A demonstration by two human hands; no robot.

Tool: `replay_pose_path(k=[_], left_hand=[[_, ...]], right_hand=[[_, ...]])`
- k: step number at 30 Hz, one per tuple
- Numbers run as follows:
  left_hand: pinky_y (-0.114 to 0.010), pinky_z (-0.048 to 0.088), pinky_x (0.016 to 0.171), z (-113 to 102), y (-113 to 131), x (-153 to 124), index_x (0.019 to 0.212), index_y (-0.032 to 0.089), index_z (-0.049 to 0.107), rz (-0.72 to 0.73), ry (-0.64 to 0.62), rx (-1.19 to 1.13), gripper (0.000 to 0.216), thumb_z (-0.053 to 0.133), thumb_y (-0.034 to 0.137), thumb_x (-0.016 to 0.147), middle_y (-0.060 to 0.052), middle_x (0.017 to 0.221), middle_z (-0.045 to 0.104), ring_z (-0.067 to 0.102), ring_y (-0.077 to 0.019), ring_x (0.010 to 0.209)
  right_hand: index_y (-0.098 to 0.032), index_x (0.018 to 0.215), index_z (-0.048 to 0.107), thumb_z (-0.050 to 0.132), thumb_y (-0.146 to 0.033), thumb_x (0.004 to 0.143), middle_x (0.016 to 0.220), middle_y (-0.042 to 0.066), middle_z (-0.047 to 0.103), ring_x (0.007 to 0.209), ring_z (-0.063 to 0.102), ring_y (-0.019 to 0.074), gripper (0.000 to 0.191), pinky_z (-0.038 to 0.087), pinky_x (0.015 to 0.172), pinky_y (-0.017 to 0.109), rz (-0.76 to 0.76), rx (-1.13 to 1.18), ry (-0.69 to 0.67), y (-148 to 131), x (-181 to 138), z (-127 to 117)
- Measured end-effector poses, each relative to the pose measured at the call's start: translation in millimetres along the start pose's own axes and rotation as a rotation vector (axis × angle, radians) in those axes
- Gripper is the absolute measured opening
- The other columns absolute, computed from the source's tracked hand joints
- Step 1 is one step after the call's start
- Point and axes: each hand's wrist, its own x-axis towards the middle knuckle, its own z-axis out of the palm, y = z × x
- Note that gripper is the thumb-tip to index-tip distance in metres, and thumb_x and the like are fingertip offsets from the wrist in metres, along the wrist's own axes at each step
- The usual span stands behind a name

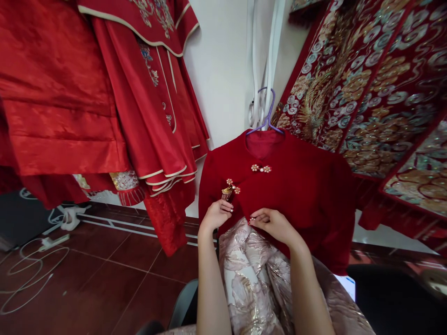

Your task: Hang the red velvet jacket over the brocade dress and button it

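A dark red jacket [300,186] hangs before me on a purple hanger [270,111]. My right hand [274,225] pinches the lower edge of its front flap, where small beads show at the fingertips. My left hand [217,215] is closed at the opposite front edge, just under a gold tasselled ornament [226,191]; its fingertips partly hide what they grip. Higher up, a beaded flower clasp [261,169] joins the front below the neckline. Between my forearms lies shiny pale pink patterned fabric [244,279].
Red garments [139,93] with pale piping hang at the left. Heavily embroidered red garments [377,83] hang at the right. White cable [38,270] lies looped on the tiled floor [115,279]. A lit screen [346,284] shows beyond my right arm.
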Motion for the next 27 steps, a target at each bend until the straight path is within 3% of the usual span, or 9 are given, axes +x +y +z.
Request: replay_pose_path(k=[6,13,19,27], left_hand=[[-0.023,0.051,0.072,1,-6,3,0.072,0.012,0.066,-0.007,-0.026,-0.064,0.024,0.059,-0.006,0.059,-0.004,0.071,0.068,0.063,-0.011,0.069],[-0.025,0.051,0.069,14,2,3,0.072,0.01,0.068,-0.135,-0.065,-0.223,0.027,0.062,-0.01,0.056,-0.005,0.066,0.069,0.065,-0.0132,0.066],[-0.025,0.052,0.067,19,1,8,0.065,0.009,0.066,-0.16,0.027,-0.278,0.02,0.069,-0.008,0.054,-0.003,0.06,0.068,0.063,-0.0116,0.059],[-0.025,0.053,0.066,16,-1,5,0.07,0.008,0.069,-0.203,0.01,-0.351,0.02,0.08,0.005,0.054,-0.005,0.063,0.069,0.063,-0.0105,0.058]], right_hand=[[-0.016,0.082,0.072,0.075,-0.036,0.066,0.08,0.006,0.073,0.074,0.067,0.018,0.027,0.052,0.074,0.03,-0.039,0.116,0.02,-10,-4,-2],[-0.016,0.087,0.071,0.072,-0.04,0.069,0.083,0.008,0.073,0.074,0.067,0.0191,0.029,0.053,0.07,0.029,-0.142,0.211,0.274,-35,-1,15],[-0.02,0.086,0.072,0.064,-0.033,0.077,0.083,0.004,0.07,0.065,0.064,0.015,0.018,0.051,0.068,0.028,-0.174,-0.024,0.425,-19,16,49],[-0.018,0.089,0.071,0.059,-0.039,0.08,0.085,0.007,0.069,0.065,0.062,0.0156,0.026,0.049,0.062,0.026,-0.202,-0.023,0.501,-3,21,58]])
